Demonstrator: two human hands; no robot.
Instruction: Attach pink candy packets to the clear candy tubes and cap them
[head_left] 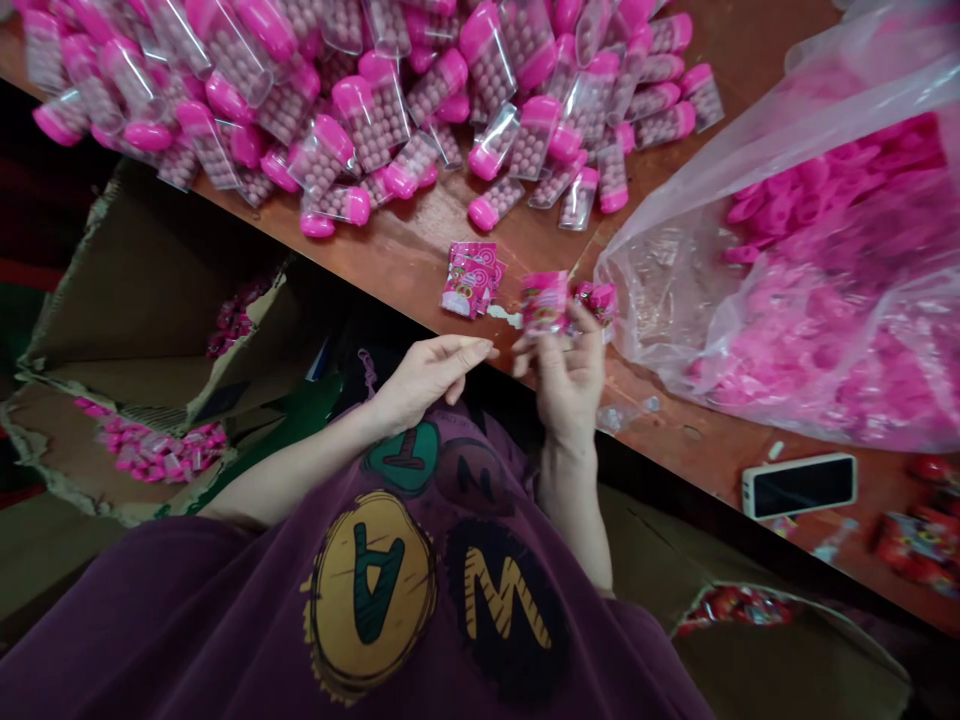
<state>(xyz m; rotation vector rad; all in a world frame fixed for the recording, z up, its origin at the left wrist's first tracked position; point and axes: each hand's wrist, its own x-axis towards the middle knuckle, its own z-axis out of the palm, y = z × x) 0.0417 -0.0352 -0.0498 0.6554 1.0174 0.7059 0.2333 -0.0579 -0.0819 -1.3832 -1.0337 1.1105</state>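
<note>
My right hand [568, 385] holds a flat pink printed packet [545, 300] by its lower edge, slightly blurred, over the front of the table. Facing it, my left hand [436, 378] has thumb and index finger pressed together in a pinch. Whatever may be between those fingertips is too small to make out. A little pile of similar pink packets [472, 280] lies on the table just beyond my left hand. Behind the right fingers are shiny pink-red wrapped pieces [602, 304], partly covered by the hand.
Clear tubes with pink caps and small pink balls [375, 110] heap along the back. A plastic bag of pink parts [840, 300] stands right, near a phone [801, 486]. Cardboard boxes [112, 300] with pink pieces [169, 450] sit below left; another box [795, 660] sits lower right.
</note>
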